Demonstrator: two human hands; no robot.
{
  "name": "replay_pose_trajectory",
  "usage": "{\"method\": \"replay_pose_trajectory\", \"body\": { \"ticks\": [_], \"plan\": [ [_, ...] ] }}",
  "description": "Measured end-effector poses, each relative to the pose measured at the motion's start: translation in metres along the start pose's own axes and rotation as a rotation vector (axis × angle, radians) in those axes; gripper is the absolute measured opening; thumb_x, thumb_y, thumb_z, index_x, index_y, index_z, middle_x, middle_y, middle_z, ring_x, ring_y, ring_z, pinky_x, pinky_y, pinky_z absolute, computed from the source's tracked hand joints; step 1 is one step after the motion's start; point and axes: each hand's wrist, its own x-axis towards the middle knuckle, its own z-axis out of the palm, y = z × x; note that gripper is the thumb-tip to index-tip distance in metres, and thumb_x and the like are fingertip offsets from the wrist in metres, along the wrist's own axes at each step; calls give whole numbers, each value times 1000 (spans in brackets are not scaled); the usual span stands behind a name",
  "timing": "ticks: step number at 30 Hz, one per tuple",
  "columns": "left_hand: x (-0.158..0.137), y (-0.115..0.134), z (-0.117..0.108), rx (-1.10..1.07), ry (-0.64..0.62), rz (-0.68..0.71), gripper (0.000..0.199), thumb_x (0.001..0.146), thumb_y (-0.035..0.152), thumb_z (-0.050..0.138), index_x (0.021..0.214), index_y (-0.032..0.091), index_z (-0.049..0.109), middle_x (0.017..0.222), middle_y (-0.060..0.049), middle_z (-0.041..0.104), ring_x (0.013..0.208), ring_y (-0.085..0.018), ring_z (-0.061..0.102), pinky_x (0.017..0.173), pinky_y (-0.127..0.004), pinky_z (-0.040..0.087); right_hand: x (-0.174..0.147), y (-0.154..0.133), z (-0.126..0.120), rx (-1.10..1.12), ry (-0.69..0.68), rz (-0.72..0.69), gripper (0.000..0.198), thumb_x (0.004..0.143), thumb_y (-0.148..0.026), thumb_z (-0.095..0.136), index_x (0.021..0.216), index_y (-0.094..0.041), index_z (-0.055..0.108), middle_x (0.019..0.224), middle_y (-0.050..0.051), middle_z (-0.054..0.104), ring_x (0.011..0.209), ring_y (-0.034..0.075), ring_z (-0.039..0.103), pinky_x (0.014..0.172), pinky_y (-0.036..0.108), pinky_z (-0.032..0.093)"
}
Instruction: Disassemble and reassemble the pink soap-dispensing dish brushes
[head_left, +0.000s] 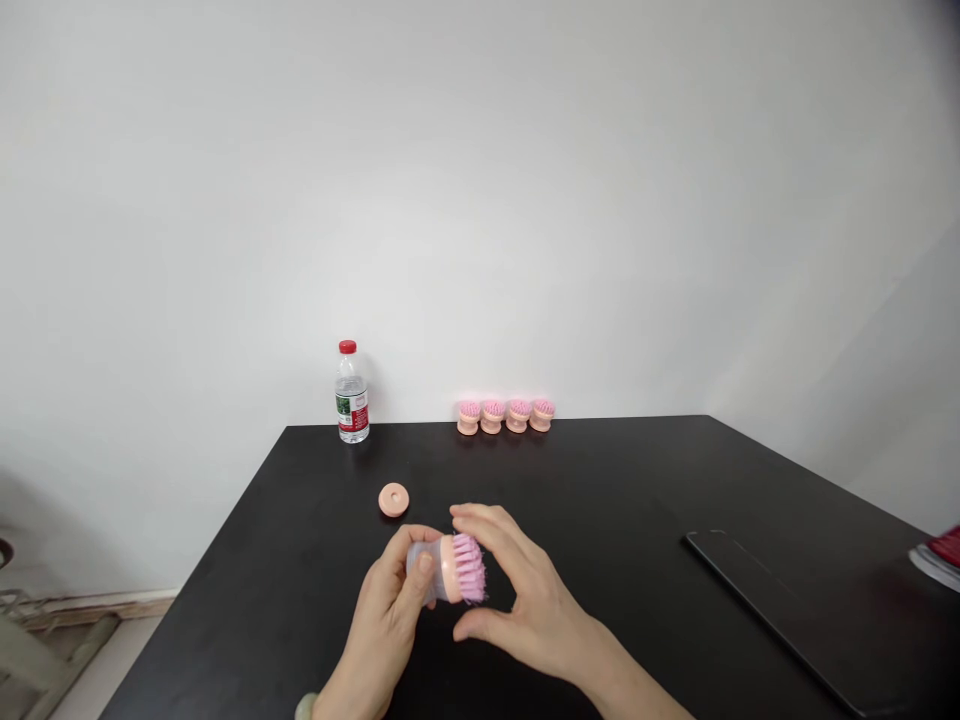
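My left hand [395,590] grips a small scrubbing brush [466,569] by its clear, cup-like body, thumb on the near side. The brush lies sideways, with its peach collar and pink bristles facing right. Curved around the bristle end, my right hand [517,590] has its thumb and fingers spread apart, and a gap shows between them and the bristles. A round peach cap [394,499] with a small mark at its centre rests on the table beyond my left hand.
On the black table [600,500], several pink-bristled brushes [492,417] stand in a row by the wall. A red-capped water bottle [352,395] stands at the back left. A flat dark panel [772,615] lies at the right, with a red and white object [941,557] beyond it.
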Motion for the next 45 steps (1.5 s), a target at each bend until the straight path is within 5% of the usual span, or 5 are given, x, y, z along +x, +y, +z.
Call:
{"method": "replay_pose_trajectory", "body": {
  "ticks": [16,24,35,39,45],
  "plan": [
    [5,-4,-2,60,-47,171,36,83,56,65,98,23,65,83,-1,65,72,-19,56,67,-28,45,6,-9,7,289,14,365,25,77,-35,75,95,-21,64,82,0,61,70,15,56,62,26,48],
    [14,-1,-15,431,-49,-13,33,61,22,84,83,21,59,83,1,63,78,-20,56,68,-28,39,4,17,12,577,-39,487,47,73,-32,81,114,-21,62,110,8,66,100,24,64,84,38,55],
    [0,5,-11,-455,-735,-108,79,54,32,96,124,21,63,105,-10,71,95,-23,67,84,-34,47,52,72,68,51,-189,414,58,82,-18,67,138,-19,53,142,16,53,117,28,58,87,41,56],
    [4,5,-17,-584,-632,-86,64,54,34,96,108,17,67,102,-15,75,99,-28,68,84,-35,47,77,71,90,-44,-303,272,59,83,-16,68,140,-26,55,150,9,46,134,30,42,109,48,40],
    [13,8,-23,-648,-403,-49,60,47,30,98,99,20,69,96,-6,72,86,-18,62,75,-27,46,77,71,92,-74,-306,182,24,89,-17,62,108,-26,74,113,8,65,108,26,55,94,42,50]
  ]
}}
